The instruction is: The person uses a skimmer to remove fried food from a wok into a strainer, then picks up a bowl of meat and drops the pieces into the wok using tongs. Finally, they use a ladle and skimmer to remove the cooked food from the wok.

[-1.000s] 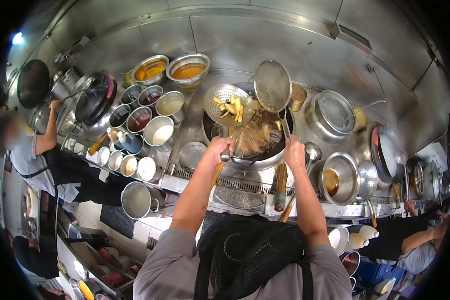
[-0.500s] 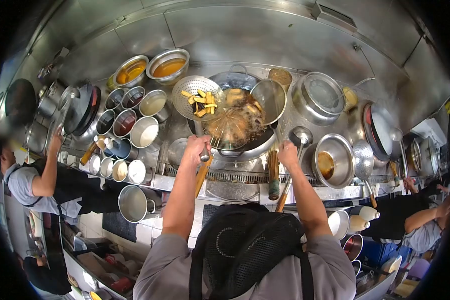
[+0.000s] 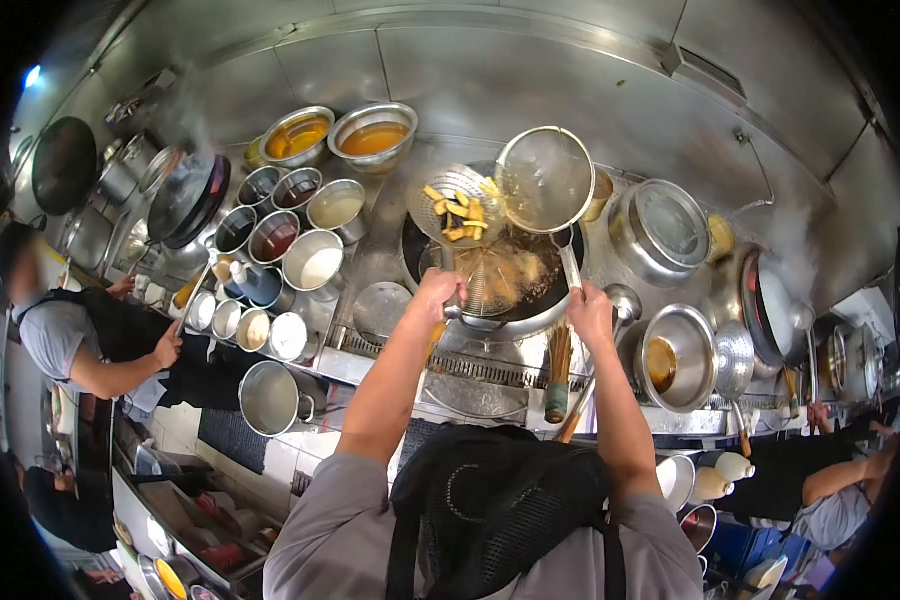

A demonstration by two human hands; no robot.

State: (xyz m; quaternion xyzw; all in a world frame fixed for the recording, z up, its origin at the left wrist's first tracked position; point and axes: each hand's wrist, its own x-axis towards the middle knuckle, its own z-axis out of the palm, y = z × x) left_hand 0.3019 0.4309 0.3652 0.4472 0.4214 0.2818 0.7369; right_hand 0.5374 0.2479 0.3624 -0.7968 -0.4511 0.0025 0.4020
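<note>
My left hand is closed round the handle of a perforated skimmer. Yellow and dark fried strips lie in its bowl, over the left part of a wok. My right hand grips the handle of a round mesh strainer, raised at the wok's back right, its rim overlapping the skimmer's edge in this view. Brown pieces bubble in dark oil in the wok. A wire skimmer lies in the wok's front, partly hidden by my left hand.
Left are two bowls of orange liquid and several sauce pots. A brush, a ladle, a steel bowl and a lidded pot stand right. Co-workers stand at the left and right.
The mesh strainer has risen from beside the wok's right rim to the back, now gripped by my right hand. The skimmer with the strips has moved right over the wok.
</note>
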